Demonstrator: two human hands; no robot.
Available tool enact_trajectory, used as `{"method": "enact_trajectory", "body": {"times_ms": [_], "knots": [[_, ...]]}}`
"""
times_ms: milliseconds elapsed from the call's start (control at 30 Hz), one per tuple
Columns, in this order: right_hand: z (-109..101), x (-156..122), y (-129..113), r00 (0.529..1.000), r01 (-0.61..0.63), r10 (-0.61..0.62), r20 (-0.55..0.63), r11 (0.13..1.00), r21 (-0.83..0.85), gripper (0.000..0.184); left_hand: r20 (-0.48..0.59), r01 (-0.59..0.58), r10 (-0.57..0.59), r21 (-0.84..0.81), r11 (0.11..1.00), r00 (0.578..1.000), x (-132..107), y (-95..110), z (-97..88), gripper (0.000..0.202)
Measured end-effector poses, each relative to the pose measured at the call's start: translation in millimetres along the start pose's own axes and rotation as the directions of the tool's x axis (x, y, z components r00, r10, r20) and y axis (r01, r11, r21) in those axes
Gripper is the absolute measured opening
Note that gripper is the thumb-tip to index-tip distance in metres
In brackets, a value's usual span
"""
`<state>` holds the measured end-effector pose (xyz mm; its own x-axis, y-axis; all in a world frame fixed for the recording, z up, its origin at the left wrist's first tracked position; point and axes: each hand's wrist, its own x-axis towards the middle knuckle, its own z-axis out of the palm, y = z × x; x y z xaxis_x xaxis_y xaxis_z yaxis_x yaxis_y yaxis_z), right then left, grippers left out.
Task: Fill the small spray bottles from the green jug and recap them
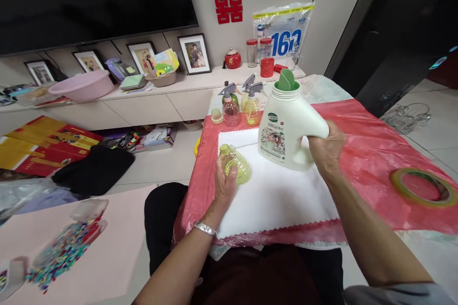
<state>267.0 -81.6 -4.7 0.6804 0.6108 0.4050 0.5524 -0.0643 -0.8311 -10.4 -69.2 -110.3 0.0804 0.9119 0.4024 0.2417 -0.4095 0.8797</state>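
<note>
My left hand (pixel 225 181) is closed around a clear yellow spray bottle body (pixel 239 166), which has no spray head and leans to the left over a white cloth (pixel 272 200). My right hand (pixel 327 147) grips the handle of a large white detergent jug (pixel 282 128). A green pouring spout (pixel 286 80) shows in the jug's uncapped mouth. Behind the cloth, a pink spray bottle (pixel 231 112) and a yellow spray bottle (pixel 252 110) stand upright with grey trigger heads, more bottles partly hidden behind them. A pale cap (pixel 216 116) lies beside the pink one.
Red plastic sheeting (pixel 365 152) covers the table, with a roll of tape (pixel 424 187) at right. On the cabinet behind are jars (pixel 252 52), a plastic bag (pixel 286 33) and a pink basin (pixel 82 86). Colourful small pieces (pixel 64 252) are spread on a low pink surface at left.
</note>
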Motion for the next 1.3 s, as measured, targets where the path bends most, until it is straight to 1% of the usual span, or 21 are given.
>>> {"method": "enact_trajectory", "body": {"times_ms": [67, 100, 233, 433, 567, 667, 933, 1067, 1300], "knots": [[-1.4, -0.6, 4.3, 1.000, -0.015, 0.014, -0.008, 1.000, -0.007, 0.029, -0.034, 0.021, -0.021, -0.021, 1.000, 0.999, 0.2, 3.0, 1.2, 0.059], [-1.7, -0.4, 5.8, 1.000, -0.018, 0.018, -0.009, 1.000, -0.010, 0.029, -0.032, 0.020, -0.021, -0.022, 1.000, 0.999, 0.3, 4.9, 2.0, 0.062], [-2.1, 0.6, 8.6, 1.000, -0.022, 0.022, -0.009, 1.000, 0.002, 0.031, 0.011, -0.024, 0.024, 0.011, 1.000, 1.000, 1.0, 10.8, 5.6, 0.073], [-3.2, 0.6, 13.3, 1.000, -0.012, 0.012, -0.001, 0.999, 0.040, 0.041, 0.055, -0.037, 0.035, 0.040, 0.999, 0.998, 0.8, 16.3, 7.9, 0.078], [-4.2, 1.0, 16.5, 1.000, -0.020, 0.020, -0.003, 0.999, 0.036, 0.047, 0.059, -0.040, 0.039, 0.019, 0.999, 0.998, -0.5, 23.1, 9.3, 0.076], [-4.6, 2.0, 18.6, 1.000, -0.021, 0.022, -0.007, 0.999, 0.026, 0.048, 0.055, -0.045, 0.045, -0.007, 0.999, 0.997, -0.9, 26.6, 10.1, 0.074], [0.0, 5.3, 28.0, 0.998, -0.006, 0.007, -0.069, 1.000, 0.018, 0.055, 0.054, -0.062, 0.063, -0.023, 0.998, 0.997, -0.4, 24.0, 9.9, 0.072], [1.3, 6.0, 28.2, 0.997, 0.009, -0.009, -0.075, 1.000, 0.002, 0.050, 0.052, -0.064, 0.065, -0.021, 0.998, 0.997, -0.7, 21.3, 9.9, 0.067], [0.7, 7.5, 21.1, 0.997, 0.011, -0.014, -0.077, 0.999, -0.047, 0.047, 0.053, -0.046, 0.047, -0.029, 0.999, 0.997, 0.4, 17.9, 10.3, 0.066]]}}
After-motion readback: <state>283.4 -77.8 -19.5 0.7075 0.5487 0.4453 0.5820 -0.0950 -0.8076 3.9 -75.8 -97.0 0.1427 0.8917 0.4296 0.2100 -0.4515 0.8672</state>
